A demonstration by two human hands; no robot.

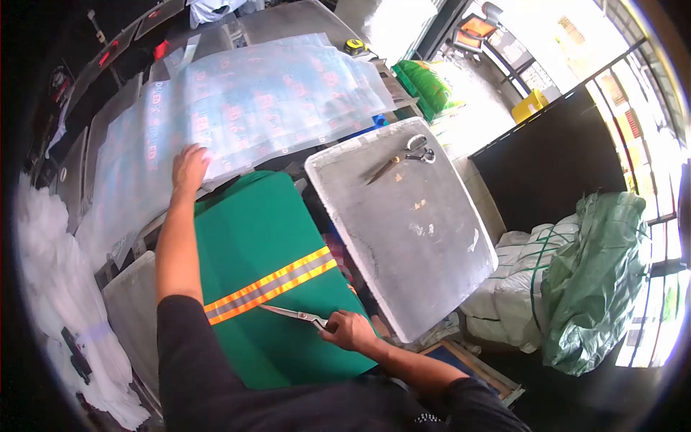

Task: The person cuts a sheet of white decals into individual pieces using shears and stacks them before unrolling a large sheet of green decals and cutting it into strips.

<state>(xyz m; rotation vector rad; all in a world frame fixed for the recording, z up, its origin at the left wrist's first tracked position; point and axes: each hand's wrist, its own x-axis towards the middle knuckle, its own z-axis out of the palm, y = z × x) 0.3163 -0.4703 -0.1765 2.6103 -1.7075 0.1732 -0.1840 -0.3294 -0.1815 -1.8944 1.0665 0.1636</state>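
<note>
My right hand is closed around the handles of a pair of scissors. The blades point left over green fabric, with their tip by an orange, yellow and grey reflective strip that crosses the fabric. My left hand is stretched forward, its fingers lying on the near edge of a stack of printed translucent plastic sheets. Nothing shows in its grasp. The left forearm passes over the fabric's left side.
A grey board with white edges lies to the right, bearing another pair of scissors. A yellow tape measure sits behind the sheets. Wrapped bales stand at right, white plastic at left.
</note>
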